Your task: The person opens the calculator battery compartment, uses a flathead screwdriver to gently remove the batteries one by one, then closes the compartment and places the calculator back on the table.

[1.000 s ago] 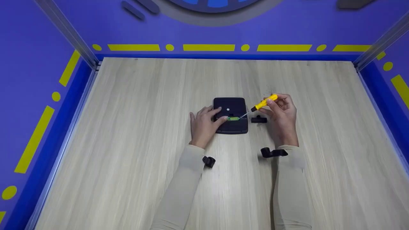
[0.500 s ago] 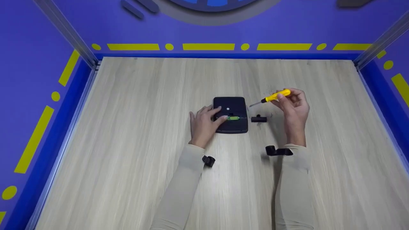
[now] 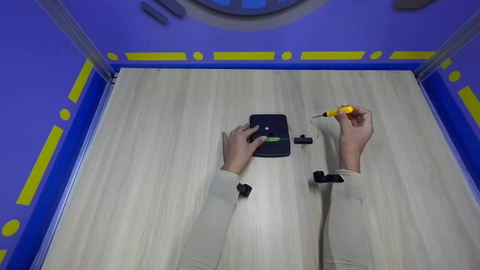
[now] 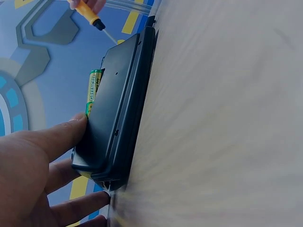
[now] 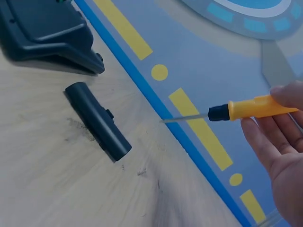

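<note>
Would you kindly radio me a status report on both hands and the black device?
Left hand on black device, green battery exposed. Right hand holds yellow screwdriver, clear of device. Small black cylinder beside device, not touching.

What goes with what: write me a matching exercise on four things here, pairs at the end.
Column one
1. Screwdriver
2. Battery
3. Small black part
4. Left hand

Column two
A. Lying on the table, apart from the black device
B. Partly green, showing at the device's upturned face
C. Spread at the device's left side
D. Held in the right hand

Pairs: 1-D, 2-B, 3-A, 4-C
</note>
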